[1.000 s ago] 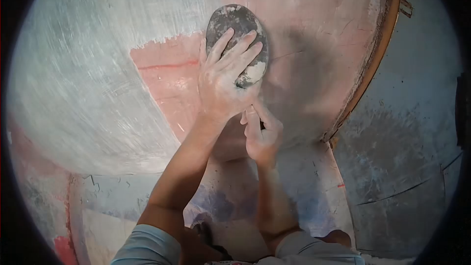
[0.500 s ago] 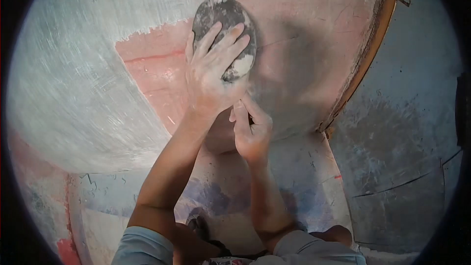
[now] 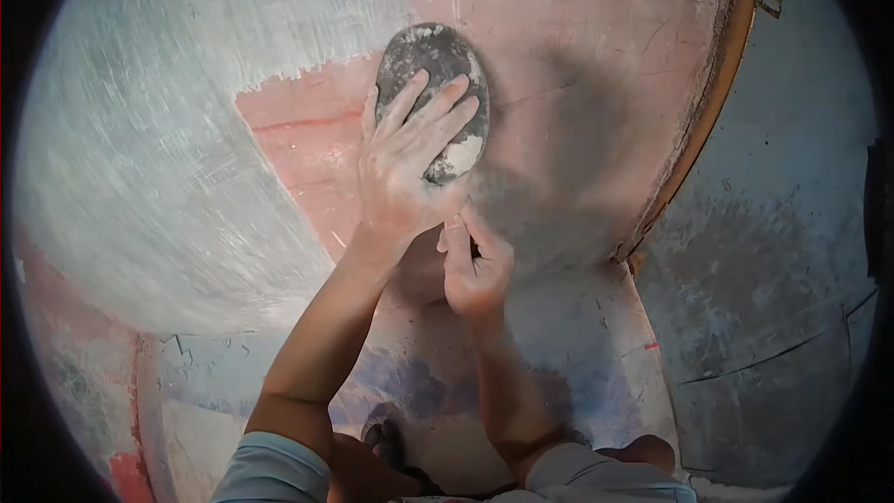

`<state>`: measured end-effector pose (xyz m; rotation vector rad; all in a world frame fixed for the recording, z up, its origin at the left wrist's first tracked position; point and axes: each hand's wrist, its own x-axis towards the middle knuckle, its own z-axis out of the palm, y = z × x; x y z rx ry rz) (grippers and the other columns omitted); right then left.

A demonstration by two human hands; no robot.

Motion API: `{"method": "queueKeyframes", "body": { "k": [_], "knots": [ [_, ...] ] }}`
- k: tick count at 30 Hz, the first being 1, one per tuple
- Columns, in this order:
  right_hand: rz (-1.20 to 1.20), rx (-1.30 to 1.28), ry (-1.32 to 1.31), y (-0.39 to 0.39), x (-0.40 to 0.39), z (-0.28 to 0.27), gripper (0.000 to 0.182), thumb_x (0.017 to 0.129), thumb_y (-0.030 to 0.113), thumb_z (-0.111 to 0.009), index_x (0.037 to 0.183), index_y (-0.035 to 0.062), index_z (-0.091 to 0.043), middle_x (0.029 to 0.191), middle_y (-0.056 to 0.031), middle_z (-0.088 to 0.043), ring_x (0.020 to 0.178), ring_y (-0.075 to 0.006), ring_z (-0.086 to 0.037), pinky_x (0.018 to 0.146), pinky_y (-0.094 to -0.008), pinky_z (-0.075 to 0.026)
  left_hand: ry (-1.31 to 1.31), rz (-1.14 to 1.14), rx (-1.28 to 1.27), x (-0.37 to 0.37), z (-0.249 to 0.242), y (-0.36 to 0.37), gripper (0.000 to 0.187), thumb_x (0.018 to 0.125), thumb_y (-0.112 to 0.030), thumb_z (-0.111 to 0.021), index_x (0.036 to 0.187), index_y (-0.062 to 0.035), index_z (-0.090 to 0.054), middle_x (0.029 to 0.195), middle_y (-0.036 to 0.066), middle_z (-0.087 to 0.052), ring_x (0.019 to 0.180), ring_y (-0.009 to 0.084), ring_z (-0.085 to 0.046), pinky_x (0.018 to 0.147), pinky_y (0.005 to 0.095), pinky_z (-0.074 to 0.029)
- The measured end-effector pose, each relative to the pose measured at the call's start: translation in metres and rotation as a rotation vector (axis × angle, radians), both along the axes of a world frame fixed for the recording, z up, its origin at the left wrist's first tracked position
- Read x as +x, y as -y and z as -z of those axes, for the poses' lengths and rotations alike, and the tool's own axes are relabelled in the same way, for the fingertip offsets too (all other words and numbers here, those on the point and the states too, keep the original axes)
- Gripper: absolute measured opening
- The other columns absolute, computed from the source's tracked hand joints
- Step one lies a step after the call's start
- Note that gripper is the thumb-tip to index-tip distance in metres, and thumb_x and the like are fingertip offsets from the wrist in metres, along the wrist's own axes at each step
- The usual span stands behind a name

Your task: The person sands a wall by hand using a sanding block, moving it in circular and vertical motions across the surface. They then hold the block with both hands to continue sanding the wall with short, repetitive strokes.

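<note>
A dark oval sanding pad (image 3: 435, 51), blotched with pale dust, lies against the curved surface at the upper middle. My left hand (image 3: 405, 154) is on it, its dusty fingers laid over the pad's face and the thumb along its left edge. Just below the pad's lower end, my right hand (image 3: 478, 265) is closed in a pinch close to the heel of my left hand. Whatever the right fingers hold is hidden or too small to make out.
The curved wall (image 3: 168, 158) is whitish and scratched on the left, with a pink area (image 3: 605, 0) to the right. A brown edge strip (image 3: 712, 116) bounds it. Beyond that stands a blue-grey surface (image 3: 792, 140). A dark shoe (image 3: 386, 442) shows below.
Both hands remain close together. The sanding pad and my left hand have slid a little downward along the wall. The whole view has shifted slightly.
</note>
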<state>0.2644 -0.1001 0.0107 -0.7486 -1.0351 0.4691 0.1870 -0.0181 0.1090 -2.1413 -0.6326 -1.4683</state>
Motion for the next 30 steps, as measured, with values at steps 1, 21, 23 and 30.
{"method": "queueKeyframes", "body": {
  "k": [1, 21, 23, 30],
  "knots": [
    [-0.034, 0.009, 0.011, -0.003, 0.004, -0.004, 0.019, 0.109, 0.008, -0.056, 0.098, -0.0025, -0.067, 0.071, 0.0011, -0.058, 0.066, -0.0029, -0.047, 0.057, -0.0225, -0.037, -0.003, -0.015, -0.023, 0.0, -0.004, 0.003, 0.055, 0.069, -0.013, -0.078, 0.124, -0.0163, -0.079, 0.139, 0.002, -0.072, 0.138, 0.0333, -0.06, 0.124, 0.0581, -0.03],
    [-0.023, -0.056, 0.019, 0.004, 0.009, -0.012, 0.024, 0.109, 0.012, -0.056, 0.119, 0.0002, -0.074, 0.072, 0.0043, -0.056, 0.057, -0.0007, -0.041, 0.051, -0.0224, -0.033, 0.008, 0.028, -0.03, 0.006, -0.005, 0.0, 0.054, 0.07, -0.019, -0.08, 0.125, -0.019, -0.079, 0.139, 0.0, -0.072, 0.136, 0.03, -0.062, 0.123, 0.0563, -0.03],
    [-0.006, -0.082, -0.002, 0.001, 0.011, -0.021, 0.021, 0.109, 0.012, -0.056, 0.111, -0.0001, -0.073, 0.072, 0.0043, -0.057, 0.058, -0.0009, -0.042, 0.051, -0.0225, -0.033, 0.019, 0.015, -0.01, 0.009, -0.009, -0.004, 0.056, 0.069, -0.019, -0.081, 0.125, -0.0197, -0.078, 0.139, 0.0, -0.072, 0.136, 0.0304, -0.062, 0.123, 0.0557, -0.03],
    [-0.04, -0.114, -0.024, 0.008, 0.011, -0.004, 0.019, 0.108, 0.01, -0.058, 0.11, -0.0011, -0.073, 0.072, 0.0029, -0.057, 0.062, -0.0035, -0.046, 0.055, -0.0225, -0.037, -0.005, 0.047, 0.007, 0.002, 0.002, -0.003, 0.055, 0.07, -0.019, -0.08, 0.124, -0.0174, -0.078, 0.139, 0.002, -0.072, 0.136, 0.0306, -0.061, 0.123, 0.0535, -0.03]
  ]
}}
